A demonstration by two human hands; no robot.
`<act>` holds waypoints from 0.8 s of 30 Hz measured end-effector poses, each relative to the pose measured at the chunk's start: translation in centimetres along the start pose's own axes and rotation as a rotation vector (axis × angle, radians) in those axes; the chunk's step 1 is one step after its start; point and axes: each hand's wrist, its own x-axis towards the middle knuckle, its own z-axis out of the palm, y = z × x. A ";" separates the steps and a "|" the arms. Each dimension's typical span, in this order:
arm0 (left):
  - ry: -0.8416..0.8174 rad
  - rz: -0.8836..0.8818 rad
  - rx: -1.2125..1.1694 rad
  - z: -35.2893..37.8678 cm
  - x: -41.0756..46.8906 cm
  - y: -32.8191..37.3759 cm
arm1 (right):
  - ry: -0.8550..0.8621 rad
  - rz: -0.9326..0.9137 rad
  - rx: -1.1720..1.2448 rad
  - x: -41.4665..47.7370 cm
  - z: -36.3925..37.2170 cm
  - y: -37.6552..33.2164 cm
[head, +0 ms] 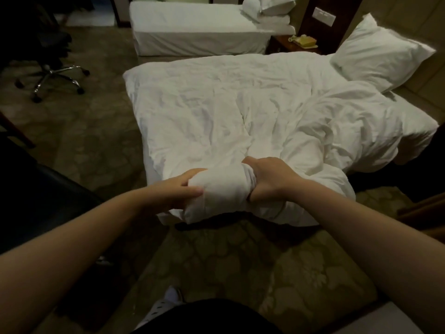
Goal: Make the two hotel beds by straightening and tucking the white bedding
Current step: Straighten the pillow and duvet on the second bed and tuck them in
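At six o'clock on the near bed (192, 112), both hands — left hand (185, 189), right hand (267, 179) — are closing their fingers around the duvet (221, 186) corner — soft, bulky, light.

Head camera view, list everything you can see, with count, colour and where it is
Near bed duvet: one, white, rumpled, covering the near bed, its foot corner bunched up.
Near pillow: one, white, propped at the near bed's head, upper right.
Far bed: one, white, smooth cover, top centre.
Far pillows: a stack, count unclear, white, at the far bed's head.
Telephone: one, yellowish, on the nightstand between the beds.
Office chair: one, black with chrome base, upper left.
Carpet: patterned, olive-brown, floor.
Left hand: gripping the bunched duvet corner.
Right hand: gripping the same corner.
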 end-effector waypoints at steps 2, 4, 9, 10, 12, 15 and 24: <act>0.090 0.020 0.183 0.7 -0.2 -0.6 | 0.022 0.020 0.003 0.5 0.3 -0.4; 0.329 0.023 0.166 1.4 0.0 -1.2 | 0.047 0.008 -0.006 1.2 0.5 -1.2; 0.483 -0.044 -0.058 2.6 -1.0 -0.9 | 0.030 -0.038 -0.018 1.8 -0.7 -3.2; 0.470 -0.116 -0.094 2.5 -1.7 -1.4 | -0.003 -0.060 -0.022 1.8 -0.6 -3.8; 0.420 -0.192 -0.188 2.8 -3.0 -2.7 | -0.079 -0.103 -0.033 1.7 0.2 -5.2; 0.344 -0.241 -0.358 3.5 -5.8 -5.5 | -0.168 -0.158 -0.040 1.3 2.6 -7.2; 0.266 -0.295 -0.433 2.1 -7.5 -8.8 | -0.222 -0.203 -0.032 1.3 5.8 -9.6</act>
